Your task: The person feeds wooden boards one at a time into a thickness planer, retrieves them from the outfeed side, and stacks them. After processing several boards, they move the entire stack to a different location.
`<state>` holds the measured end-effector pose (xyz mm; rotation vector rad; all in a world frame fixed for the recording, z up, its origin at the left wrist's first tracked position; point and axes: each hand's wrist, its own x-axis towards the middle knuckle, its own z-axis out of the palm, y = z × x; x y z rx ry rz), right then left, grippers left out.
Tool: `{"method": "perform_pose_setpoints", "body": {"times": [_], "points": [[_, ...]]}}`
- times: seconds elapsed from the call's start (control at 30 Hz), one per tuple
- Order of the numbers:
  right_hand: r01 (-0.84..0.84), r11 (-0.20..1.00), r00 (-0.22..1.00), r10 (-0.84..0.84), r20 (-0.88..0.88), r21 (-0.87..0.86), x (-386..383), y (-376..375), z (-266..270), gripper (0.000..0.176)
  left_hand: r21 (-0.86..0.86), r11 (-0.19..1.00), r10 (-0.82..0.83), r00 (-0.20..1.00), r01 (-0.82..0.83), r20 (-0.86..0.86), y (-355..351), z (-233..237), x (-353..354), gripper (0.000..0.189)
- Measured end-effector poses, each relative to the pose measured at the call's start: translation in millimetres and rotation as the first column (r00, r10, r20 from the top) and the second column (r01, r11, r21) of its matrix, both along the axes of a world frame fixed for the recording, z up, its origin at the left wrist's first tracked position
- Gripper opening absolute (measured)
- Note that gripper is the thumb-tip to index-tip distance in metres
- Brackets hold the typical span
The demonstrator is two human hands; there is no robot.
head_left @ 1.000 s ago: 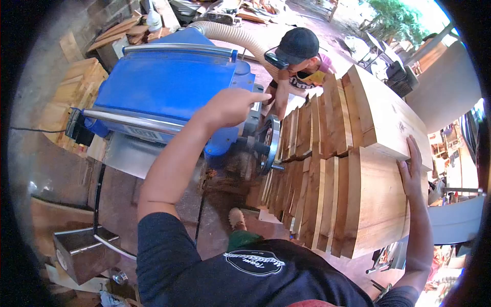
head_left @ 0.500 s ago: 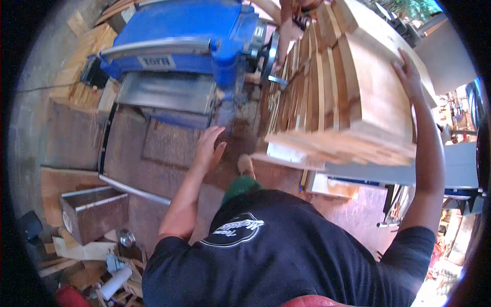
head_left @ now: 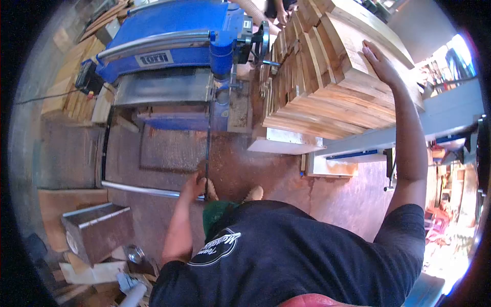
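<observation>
My right hand (head_left: 377, 62) lies flat on the top board of a tall wood stack (head_left: 327, 77), fingers stretched out. The stack is made of several thick, pale boards with uneven ends. Low on the left, my left hand (head_left: 193, 186) overlaps the end of a metal roller bar (head_left: 143, 190); its fingers are partly hidden, and I cannot tell whether they grip the bar. The bar belongs to a frame in front of a blue thickness planer (head_left: 169, 43), whose steel bed (head_left: 163, 88) faces me.
Another person's hand (head_left: 282, 18) shows beyond the stack. A grey beam (head_left: 353, 138) runs beside the stack. At lower left stand a brown box (head_left: 97, 230) and wood scraps (head_left: 92, 273). Sawdust (head_left: 174, 151) lies on the floor near the planer. More boards (head_left: 66, 97) lie at left.
My left hand has come down and back from in front of the planer to the roller bar. My right hand stays on the stack. The view has shifted, and both my feet now show.
</observation>
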<state>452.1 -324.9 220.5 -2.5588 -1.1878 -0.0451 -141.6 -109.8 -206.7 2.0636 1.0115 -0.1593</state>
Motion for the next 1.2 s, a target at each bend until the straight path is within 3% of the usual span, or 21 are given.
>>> {"method": "perform_pose_setpoints", "body": {"times": [0.03, 0.1, 0.13, 0.17, 0.2, 0.23, 0.3, 0.43, 0.5, 0.53, 0.6, 0.67, 0.73, 0.83, 0.9, 0.97, 1.07, 1.1, 1.17, 1.2], "points": [[0.002, 1.000, 1.000, -0.002, -0.003, 0.011, -6, 0, 2, 0.067, 0.016, 0.998, -0.058, 0.998, 0.059, -0.023, 5, -1, 4, 0.060], [0.002, 0.999, 0.997, 0.001, -0.081, 0.046, -1, 3, -1, 0.062, -0.274, 0.956, -0.159, 0.967, 0.100, -0.200, 14, 83, 32, 0.062], [-0.004, 0.996, 0.992, 0.016, -0.126, 0.094, 14, 1, -8, 0.060, -0.156, 0.965, -0.182, 0.968, 0.210, 0.175, 21, -17, 5, 0.063], [0.027, 0.992, 0.991, -0.010, -0.136, 0.121, 29, -2, -18, 0.060, -0.297, 0.910, -0.273, 0.958, 0.288, 0.090, 33, -58, -3, 0.059], [0.046, 0.996, 0.998, -0.043, -0.045, 0.081, 27, -1, -17, 0.059, -0.326, 0.905, -0.244, 0.962, 0.272, 0.127, 31, 20, 0, 0.057], [0.176, 0.984, 0.984, -0.176, 0.000, -0.005, 0, 11, -5, 0.056, -0.283, 0.906, -0.305, 0.949, 0.314, 0.076, 38, 22, -8, 0.056], [0.267, 0.963, 0.960, -0.268, 0.082, 0.024, -25, 26, -1, 0.049, -0.296, 0.849, -0.431, 0.898, 0.437, 0.088, 61, -12, -26, 0.057], [0.385, 0.917, 0.919, -0.392, 0.048, 0.106, -24, 23, -11, 0.059, -0.275, 0.848, -0.480, 0.876, 0.453, -0.037, 102, 13, -42, 0.070], [0.444, 0.891, 0.895, -0.446, -0.002, 0.093, -36, 25, -7, 0.064, -0.239, 0.872, -0.455, 0.888, 0.428, -0.071, 115, 28, -41, 0.062], [0.449, 0.887, 0.894, -0.447, -0.041, 0.107, -43, 25, -4, 0.068, -0.238, 0.870, -0.461, 0.884, 0.433, -0.076, 124, 12, -40, 0.062], [0.434, 0.889, 0.901, -0.430, -0.057, 0.148, -49, 21, -10, 0.070, -0.252, 0.889, -0.366, 0.924, 0.382, 0.107, 135, -31, -42, 0.056], [0.380, 0.897, 0.923, -0.384, -0.028, 0.224, -51, 15, -22, 0.065, -0.217, 0.914, -0.310, 0.935, 0.343, 0.172, 134, 16, -31, 0.053], [0.330, 0.899, 0.940, -0.341, -0.016, 0.288, -78, 10, -26, 0.060, -0.197, 0.921, -0.248, 0.895, 0.337, 0.371, 128, 17, -24, 0.046], [0.288, 0.895, 0.950, -0.311, 0.015, 0.340, -112, -6, -44, 0.052, -0.236, 0.910, -0.209, 0.868, 0.341, 0.452, 117, 36, -8, 0.038], [0.055, 0.858, 0.902, -0.262, 0.343, 0.511, -133, -22, -71, 0.047, -0.331, 0.894, -0.081, 0.835, 0.303, 0.544, 101, 46, 2, 0.034], [0.156, 0.818, 0.895, -0.354, 0.271, 0.554, -175, -46, -108, 0.045, -0.332, 0.882, -0.086, 0.807, 0.334, 0.584, 90, 60, 18, 0.033], [0.479, 0.729, 0.869, -0.472, -0.147, 0.489, -218, -106, -202, 0.047, -0.359, 0.838, -0.113, 0.774, 0.410, 0.623, 68, 78, 50, 0.031], [0.637, 0.675, 0.771, -0.552, -0.318, 0.373, -234, -125, -230, 0.049, -0.351, 0.845, -0.114, 0.775, 0.405, 0.622, 59, 83, 63, 0.031], [0.787, 0.575, 0.580, -0.565, -0.587, 0.224, -244, -178, -301, 0.052, -0.380, 0.798, -0.136, 0.754, 0.468, 0.643, 43, 92, 94, 0.030], [0.777, 0.586, 0.588, -0.548, -0.595, 0.229, -245, -208, -320, 0.052, -0.393, 0.802, -0.158, 0.794, 0.450, 0.588, 34, 98, 112, 0.030]]}}
